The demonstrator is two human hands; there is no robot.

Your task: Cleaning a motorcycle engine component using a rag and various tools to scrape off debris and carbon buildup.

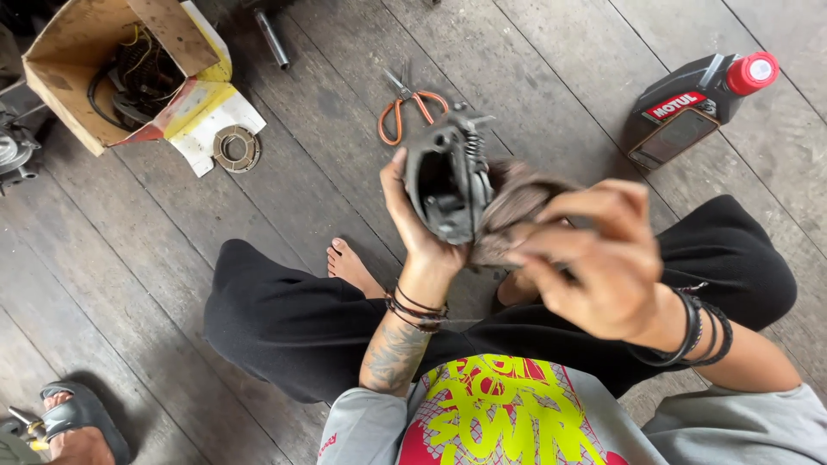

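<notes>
Left hand (419, 226): raised over the lap, fingers wrapped round the back and underside of a dark metal engine part (448, 182), thumb up along its left edge; cords round the wrist, tattoo on the forearm.
Right hand (603, 258): blurred, fingers curled on a grimy brown rag (514, 211) pressed against the right side of the engine part; dark bands round the wrist.
Engine part: boxy casting with an open hollow facing the camera and a coil spring (473, 151) on its upper right; held in the air at mid-scene above the person's crossed legs in black trousers (284, 323).
Scissors (407, 108), orange-handled: on the plank floor (112, 258) just beyond the engine part.
Oil bottle (693, 105), black with red cap: lying on the floor, far right.
Cardboard box (86, 52): far left, open, holding wires and dark parts.
Metal ring (237, 147): on white card just right of the box.
Metal tube (271, 39): far, right of the box.
Another person's sandalled foot (77, 426): near left corner.
</notes>
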